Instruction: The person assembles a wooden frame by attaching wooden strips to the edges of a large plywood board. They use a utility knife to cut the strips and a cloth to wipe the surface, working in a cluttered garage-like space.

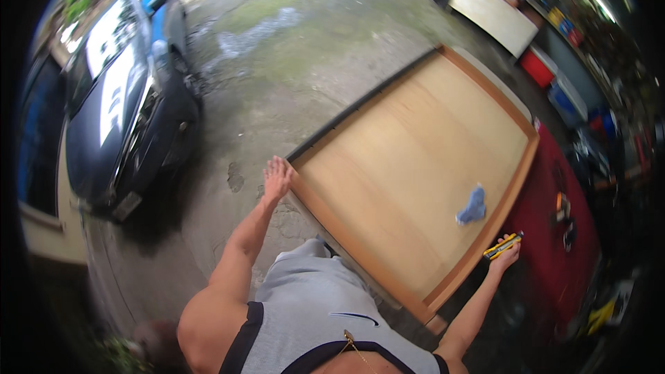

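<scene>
A large shallow wooden panel (pixel 388 159) with a raised brown rim (pixel 509 190) stretches out in front of me. A dark strip (pixel 360 102) runs along its far left edge. My left hand (pixel 278 179) rests at the panel's left corner, with its fingers stretched out and nothing held in them. My right hand (pixel 509 255) grips a yellow and black utility knife (pixel 501 246) just outside the rim on the right. On the panel, near that side, lies a crumpled blue cloth (pixel 472 206).
A dark car (pixel 131 111) with its front facing me is parked on the left. A red car panel (pixel 557 235) lies to the right, with tools on it. Cluttered workbenches (pixel 495 10) and a red and white cooler (pixel 539 66) stand at the far right, on a concrete floor (pixel 228 118).
</scene>
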Demonstrator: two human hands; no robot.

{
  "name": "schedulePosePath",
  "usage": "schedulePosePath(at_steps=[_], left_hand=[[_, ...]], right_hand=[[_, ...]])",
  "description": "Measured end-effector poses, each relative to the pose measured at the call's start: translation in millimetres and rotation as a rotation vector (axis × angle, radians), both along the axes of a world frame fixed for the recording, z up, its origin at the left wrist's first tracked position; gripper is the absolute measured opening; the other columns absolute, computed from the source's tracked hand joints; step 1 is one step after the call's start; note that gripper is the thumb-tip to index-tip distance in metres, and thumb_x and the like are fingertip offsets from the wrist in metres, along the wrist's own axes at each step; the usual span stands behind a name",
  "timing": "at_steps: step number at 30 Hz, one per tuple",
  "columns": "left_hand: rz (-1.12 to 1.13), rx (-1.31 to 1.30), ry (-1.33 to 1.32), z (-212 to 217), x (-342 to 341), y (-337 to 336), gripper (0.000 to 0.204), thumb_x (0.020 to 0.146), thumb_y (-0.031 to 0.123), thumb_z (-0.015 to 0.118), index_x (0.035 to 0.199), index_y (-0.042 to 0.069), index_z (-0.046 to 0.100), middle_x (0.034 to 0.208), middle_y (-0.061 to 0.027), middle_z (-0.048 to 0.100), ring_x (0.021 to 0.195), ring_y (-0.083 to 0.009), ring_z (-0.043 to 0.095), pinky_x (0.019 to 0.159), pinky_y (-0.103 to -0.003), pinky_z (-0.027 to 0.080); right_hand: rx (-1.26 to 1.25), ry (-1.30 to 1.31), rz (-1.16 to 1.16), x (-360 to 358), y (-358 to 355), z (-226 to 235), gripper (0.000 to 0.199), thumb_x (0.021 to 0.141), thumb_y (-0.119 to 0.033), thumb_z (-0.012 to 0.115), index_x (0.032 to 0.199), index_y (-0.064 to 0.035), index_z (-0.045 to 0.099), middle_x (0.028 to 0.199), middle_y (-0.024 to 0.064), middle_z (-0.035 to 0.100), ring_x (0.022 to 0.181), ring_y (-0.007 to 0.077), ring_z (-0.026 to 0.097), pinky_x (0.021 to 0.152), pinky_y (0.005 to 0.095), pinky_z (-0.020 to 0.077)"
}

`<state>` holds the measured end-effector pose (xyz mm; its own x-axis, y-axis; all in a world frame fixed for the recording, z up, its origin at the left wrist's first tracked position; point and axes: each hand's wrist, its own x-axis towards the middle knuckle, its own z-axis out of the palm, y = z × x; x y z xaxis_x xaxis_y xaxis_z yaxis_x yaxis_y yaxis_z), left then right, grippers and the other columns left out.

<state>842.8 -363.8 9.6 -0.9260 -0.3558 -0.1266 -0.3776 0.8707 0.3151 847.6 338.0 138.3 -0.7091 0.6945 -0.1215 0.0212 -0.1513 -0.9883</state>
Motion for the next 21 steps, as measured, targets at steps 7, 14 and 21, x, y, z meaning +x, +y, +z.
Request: schedulePosePath(at_steps=[7,14,21], left_hand=[[-0.257,-0.286,-0.023,-63,-52,-83,0.038,0.095,0.036,0.04,0.123,0.016,0.053,0.126,-0.015,0.054,0.12,-0.043,0.044,0.095,-0.064,0.031],[0.008,-0.394,0.37,-33,-54,6,0.051,0.091,0.05,0.04,0.116,0.01,0.06,0.122,-0.0151,0.056,0.113,-0.0357,0.05,0.094,-0.051,0.037],[-0.803,0.277,0.381,-7,-1,255,0.036,0.082,0.03,0.068,0.108,0.005,0.063,0.113,-0.0162,0.061,0.112,-0.0334,0.051,0.099,-0.043,0.037]], right_hand=[[-0.653,0.023,-0.029,176,-95,-11,0.037,0.085,0.004,0.053,0.122,0.0002,0.047,0.118,0.0154,0.056,0.109,0.027,0.056,0.092,0.0364,0.0474],[-0.571,0.225,0.026,299,-174,7,0.071,0.074,0.012,0.062,0.137,-0.0019,0.033,0.128,0.0157,0.047,0.115,0.0306,0.051,0.102,0.0393,0.0417],[-0.43,0.044,-0.158,327,-180,2,0.067,0.08,0.012,0.054,0.141,-0.0043,0.029,0.126,0.0131,0.048,0.11,0.0314,0.056,0.088,0.0402,0.0528]])
